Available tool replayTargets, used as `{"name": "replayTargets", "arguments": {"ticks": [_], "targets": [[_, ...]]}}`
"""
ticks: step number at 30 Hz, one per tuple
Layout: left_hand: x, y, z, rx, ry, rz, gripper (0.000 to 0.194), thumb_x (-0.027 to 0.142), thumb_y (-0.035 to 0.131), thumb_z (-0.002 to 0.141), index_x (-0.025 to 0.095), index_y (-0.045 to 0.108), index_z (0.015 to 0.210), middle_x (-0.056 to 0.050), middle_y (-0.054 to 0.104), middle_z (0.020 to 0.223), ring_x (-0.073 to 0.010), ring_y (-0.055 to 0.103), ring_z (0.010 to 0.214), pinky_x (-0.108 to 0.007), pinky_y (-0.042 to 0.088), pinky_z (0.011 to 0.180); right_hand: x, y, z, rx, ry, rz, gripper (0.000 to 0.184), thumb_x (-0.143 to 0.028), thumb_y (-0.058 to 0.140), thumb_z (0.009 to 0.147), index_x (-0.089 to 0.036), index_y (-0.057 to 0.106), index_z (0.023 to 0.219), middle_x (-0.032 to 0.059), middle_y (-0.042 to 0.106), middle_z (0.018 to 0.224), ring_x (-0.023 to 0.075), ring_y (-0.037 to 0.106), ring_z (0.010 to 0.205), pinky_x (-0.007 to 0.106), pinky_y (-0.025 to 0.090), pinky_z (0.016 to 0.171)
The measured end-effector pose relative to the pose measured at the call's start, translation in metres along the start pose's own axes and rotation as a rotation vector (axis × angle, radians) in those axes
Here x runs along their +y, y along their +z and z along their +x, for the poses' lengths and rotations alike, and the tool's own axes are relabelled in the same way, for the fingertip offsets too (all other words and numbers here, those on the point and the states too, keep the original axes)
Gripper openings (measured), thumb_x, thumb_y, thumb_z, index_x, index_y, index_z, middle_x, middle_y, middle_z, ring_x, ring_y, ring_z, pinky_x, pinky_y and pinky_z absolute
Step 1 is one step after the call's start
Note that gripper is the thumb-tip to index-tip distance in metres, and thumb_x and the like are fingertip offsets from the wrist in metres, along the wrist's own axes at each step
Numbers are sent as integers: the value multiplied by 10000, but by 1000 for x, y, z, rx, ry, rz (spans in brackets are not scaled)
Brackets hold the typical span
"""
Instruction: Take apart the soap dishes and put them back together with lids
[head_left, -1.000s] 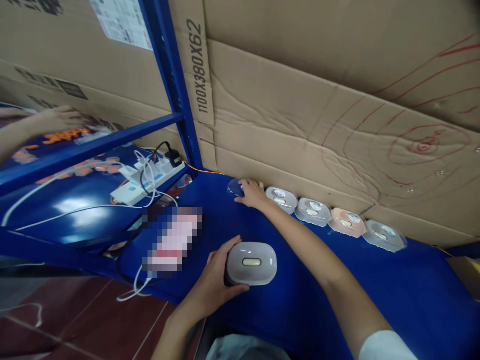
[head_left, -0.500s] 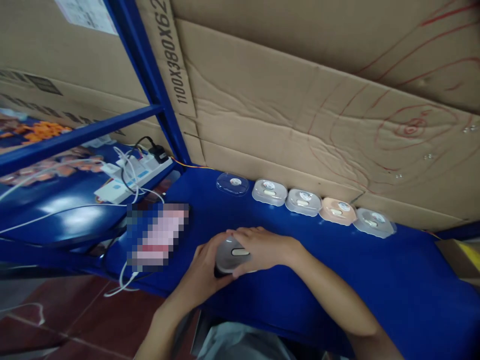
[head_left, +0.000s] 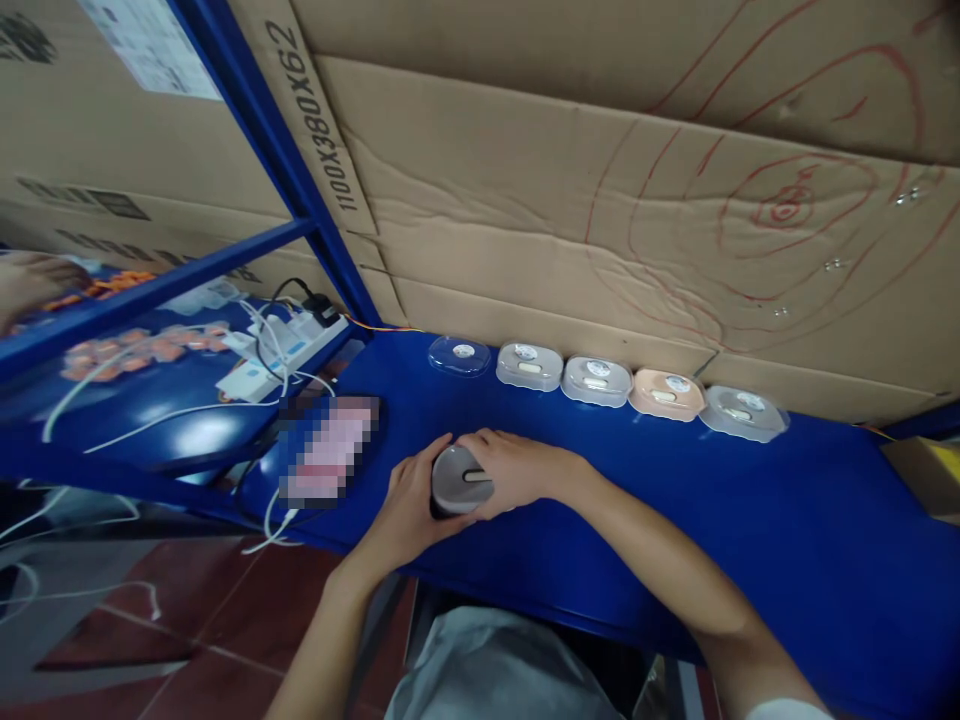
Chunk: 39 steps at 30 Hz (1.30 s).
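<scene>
A small grey rounded plastic case [head_left: 453, 488] with a cream oblong piece on top sits between my hands, low over the blue table [head_left: 637, 520]. My left hand [head_left: 411, 502] wraps its left side, fingers and thumb curved around it. From the right, my right hand [head_left: 517, 472] grips the other side and covers much of it. Beyond my hands stands a row of similar cases with round stickers: a grey case [head_left: 529, 372], a second grey case [head_left: 596, 384], a peach case [head_left: 666, 400] and a grey case [head_left: 742, 418]. At its left end lies a clear plastic lid [head_left: 459, 358].
A phone-like device [head_left: 330, 452] with a blurred screen lies left, cabled near a white power strip [head_left: 281, 358]. A blue metal frame [head_left: 262, 110] borders the table, and cardboard [head_left: 510, 230] rises behind. Another person's hand [head_left: 41, 285] is at far left near orange pieces [head_left: 124, 285].
The view has shifted slightly. Both hands stay around the grey case, which now shows its top more flatly. Another person's hand has come into view at far left.
</scene>
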<state>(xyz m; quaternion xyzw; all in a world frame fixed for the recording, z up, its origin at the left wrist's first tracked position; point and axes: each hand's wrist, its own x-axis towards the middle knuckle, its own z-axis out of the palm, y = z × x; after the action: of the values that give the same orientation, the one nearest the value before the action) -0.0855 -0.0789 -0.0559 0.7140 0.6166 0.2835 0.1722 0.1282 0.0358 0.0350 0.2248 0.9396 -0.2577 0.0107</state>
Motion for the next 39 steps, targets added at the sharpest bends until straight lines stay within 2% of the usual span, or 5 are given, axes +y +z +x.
{"name": "replayTargets", "arguments": {"ticks": [10, 16, 23, 34, 39], "targets": [[2, 1, -5, -34, -91, -120, 1470, 315, 965, 775, 356, -141, 1742, -145, 547, 1640, -422, 440, 1572, -636, 355, 1268, 25, -28, 10, 253, 32, -40, 833, -492, 855, 835, -273, 507, 1559, 130, 568, 1571, 337, 563, 1437, 509, 460, 1189], [5, -6, 0, -113, 3, -134, 931, 295, 945, 795, 343, 459, 1587, -84, 580, 1645, -366, 469, 1581, -608, 252, 1338, 42, -7, 70, 309, 142, -132, 788, -497, 812, 921, -216, 504, 1590, 215, 418, 1712, 420, 416, 1574, 630, 337, 1268], [9, -10, 0, -162, 27, -83, 602, 311, 932, 833, 312, 661, 1371, -105, 486, 1727, -361, 427, 1614, -629, 246, 1345, 45, 10, 104, 332, 103, -175, 731, -554, 764, 976, -130, 578, 1541, 280, 393, 1730, 426, 381, 1613, 595, 325, 1291], [8, 1, -2, 126, 48, -72, 558, 162, 652, 982, 257, 541, 1520, -165, 369, 1764, -355, 393, 1623, -593, 409, 1286, 82, 23, -36, 480, 90, -149, 492, -503, 511, 1119, -256, 556, 1542, 173, 468, 1695, 357, 411, 1596, 655, 386, 1270], [3, -2, -2, 56, 105, -31, 566, 208, 694, 978, 316, 564, 1518, -127, 460, 1708, -349, 473, 1564, -589, 449, 1249, 83, 54, -67, 485, 52, -121, 454, -452, 526, 1120, -269, 559, 1533, 183, 573, 1592, 368, 530, 1501, 673, 478, 1188]]}}
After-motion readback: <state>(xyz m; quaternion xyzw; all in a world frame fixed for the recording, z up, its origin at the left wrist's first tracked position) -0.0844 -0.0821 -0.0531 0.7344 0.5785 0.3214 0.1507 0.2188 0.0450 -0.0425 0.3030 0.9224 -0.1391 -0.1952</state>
